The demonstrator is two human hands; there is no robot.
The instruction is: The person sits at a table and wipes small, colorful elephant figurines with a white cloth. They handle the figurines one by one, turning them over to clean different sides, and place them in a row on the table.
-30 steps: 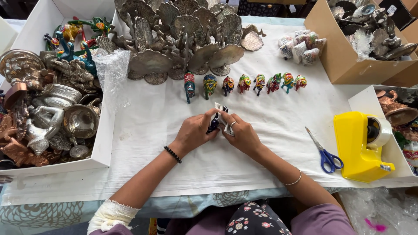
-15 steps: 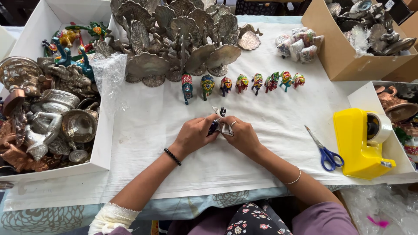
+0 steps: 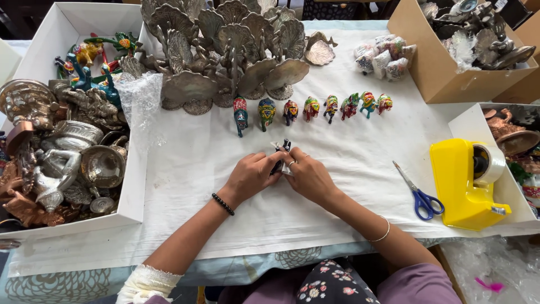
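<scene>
Both hands meet at the middle of the worktop (image 3: 185, 186), which is covered in white paper. The left hand (image 3: 250, 175) and the right hand (image 3: 308, 175) are pressed close together, fingers pinching a small dark figurine (image 3: 283, 155) between them; it is mostly hidden, so its shape is hard to make out. Just beyond it stands a row of painted elephant figurines (image 3: 309, 108), with silver peacock ornaments (image 3: 225, 50) farther back. To the right lie blue-handled scissors (image 3: 419, 194) beside a yellow tape dispenser (image 3: 464, 183). At far left, a white box (image 3: 132, 191) holds metal statues.
</scene>
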